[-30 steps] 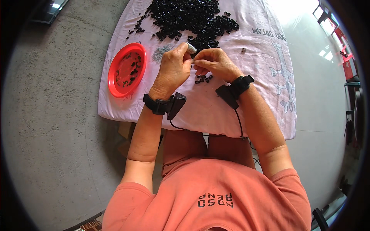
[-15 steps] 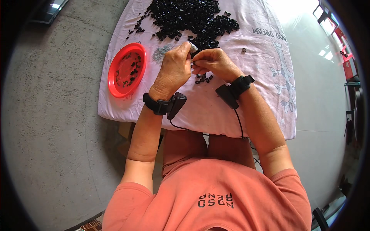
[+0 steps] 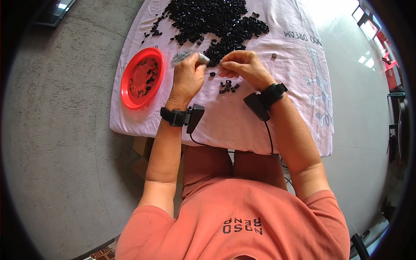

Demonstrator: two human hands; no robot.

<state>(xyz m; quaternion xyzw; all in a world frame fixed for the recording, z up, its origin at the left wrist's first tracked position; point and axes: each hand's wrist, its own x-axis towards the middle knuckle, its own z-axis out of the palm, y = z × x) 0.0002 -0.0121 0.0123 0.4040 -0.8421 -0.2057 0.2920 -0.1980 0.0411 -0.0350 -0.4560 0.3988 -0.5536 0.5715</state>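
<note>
My left hand is curled above the cloth, a silvery-grey cover on one finger. Whatever lies inside its fingers is hidden. To its right, my right hand pinches thumb and forefinger together on a tiny pale bit too small to name. One small black block-like piece lies on the cloth between the hands. Just below the right fingers is a small cluster of similar black pieces. A large heap of glossy black pieces spreads beyond both hands. A grey speckled patch shows beside the left hand.
At the left of the pink cloth-covered table stands a red round dish holding scattered black bits. A small dark ring-like piece lies right of the right hand. Cables hang from my wrist straps over the near edge.
My hands, close together before, have come apart; the left moved left and slightly down. A black piece now shows on the cloth between them. My right hand stays pinched near its earlier place.
</note>
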